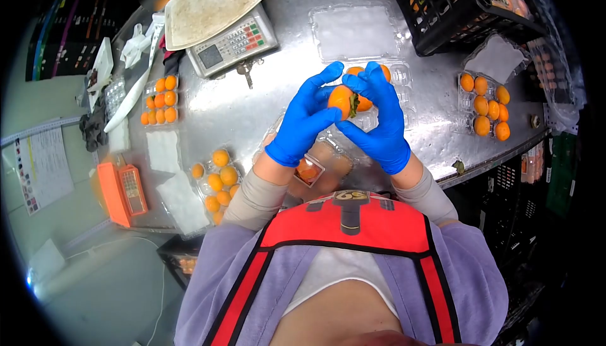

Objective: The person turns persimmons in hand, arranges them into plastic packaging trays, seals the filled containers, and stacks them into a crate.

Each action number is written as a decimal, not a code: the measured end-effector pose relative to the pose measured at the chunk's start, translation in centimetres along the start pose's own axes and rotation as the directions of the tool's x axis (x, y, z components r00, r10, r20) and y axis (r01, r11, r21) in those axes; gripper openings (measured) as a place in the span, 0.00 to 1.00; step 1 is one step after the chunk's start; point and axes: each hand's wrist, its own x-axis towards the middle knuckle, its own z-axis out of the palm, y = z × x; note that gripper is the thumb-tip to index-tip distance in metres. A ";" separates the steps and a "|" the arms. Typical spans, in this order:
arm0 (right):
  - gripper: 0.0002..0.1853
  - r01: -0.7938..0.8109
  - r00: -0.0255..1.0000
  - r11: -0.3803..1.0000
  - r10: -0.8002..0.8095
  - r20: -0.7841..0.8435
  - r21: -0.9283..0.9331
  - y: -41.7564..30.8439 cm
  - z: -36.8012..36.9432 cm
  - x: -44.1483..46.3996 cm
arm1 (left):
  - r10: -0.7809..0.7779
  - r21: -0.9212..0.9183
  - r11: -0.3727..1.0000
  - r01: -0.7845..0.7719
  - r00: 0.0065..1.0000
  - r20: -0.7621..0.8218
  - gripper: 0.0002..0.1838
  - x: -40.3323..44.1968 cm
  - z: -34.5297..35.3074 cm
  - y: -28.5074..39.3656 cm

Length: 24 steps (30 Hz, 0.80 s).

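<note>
An orange persimmon [340, 101] with a green-brown leafy top is held up over the metal table. My left hand [302, 119], in a blue glove, grips it from the left, fingers above and thumb below. My right hand [383, 122], also gloved in blue, curves round its leafy side, with thumb and forefinger at its edge. Beneath and behind the hands lies a clear plastic tray [399, 76] with a few persimmons in it, partly hidden by the fingers.
A weighing scale [233, 43] stands at the back left. A black crate [435, 21] sits back right. Filled persimmon trays lie at left [160, 101], front left [221, 178] and right [485, 106]. An orange device [123, 191] is near the left edge.
</note>
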 end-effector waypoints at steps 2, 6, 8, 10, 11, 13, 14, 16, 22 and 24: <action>0.40 0.069 0.997 0.986 -0.061 0.054 -0.154 0.1 -0.2 0.1 | -0.083 -0.007 0.997 0.083 0.996 -0.033 0.37 0.0 -0.1 0.1; 0.39 0.071 0.997 0.991 -0.067 0.040 -0.116 0.2 0.0 0.1 | -0.111 -0.016 0.994 0.110 0.993 -0.034 0.38 0.0 0.0 0.1; 0.40 0.007 1.000 0.999 -0.007 0.017 -0.031 0.1 0.2 0.1 | -0.052 0.043 0.998 0.053 0.998 -0.031 0.39 -0.1 0.3 0.4; 0.43 -0.080 0.993 0.987 0.091 -0.075 0.139 0.2 0.5 -0.1 | 0.029 0.075 0.997 -0.026 0.999 -0.036 0.44 -0.1 0.6 0.4; 0.43 -0.080 0.993 0.987 0.091 -0.075 0.140 0.3 0.5 -0.1 | 0.029 0.075 0.997 -0.026 0.999 -0.036 0.44 -0.1 0.5 0.4; 0.46 -0.109 0.991 0.942 0.128 -0.039 0.317 0.6 0.4 -0.2 | 0.062 0.061 0.996 -0.061 0.998 -0.023 0.45 -0.1 0.4 0.3; 0.46 -0.109 0.991 0.942 0.128 -0.039 0.317 0.7 0.3 -0.2 | 0.062 0.061 0.996 -0.061 0.998 -0.023 0.45 -0.1 0.4 0.3; 0.46 -0.175 0.980 0.913 0.196 -0.020 0.369 0.9 0.3 -0.3 | 0.122 0.110 0.987 -0.118 0.992 -0.033 0.45 -0.1 0.4 0.2; 0.42 -0.442 0.877 0.623 0.451 0.166 0.645 0.3 0.4 -0.6 | 0.394 0.697 0.630 -0.342 0.914 0.093 0.45 -0.1 0.6 0.1; 0.40 -0.489 0.832 0.469 0.504 0.232 0.735 0.6 0.8 -0.8 | 0.411 0.774 0.522 -0.359 0.901 0.141 0.45 0.0 1.1 0.5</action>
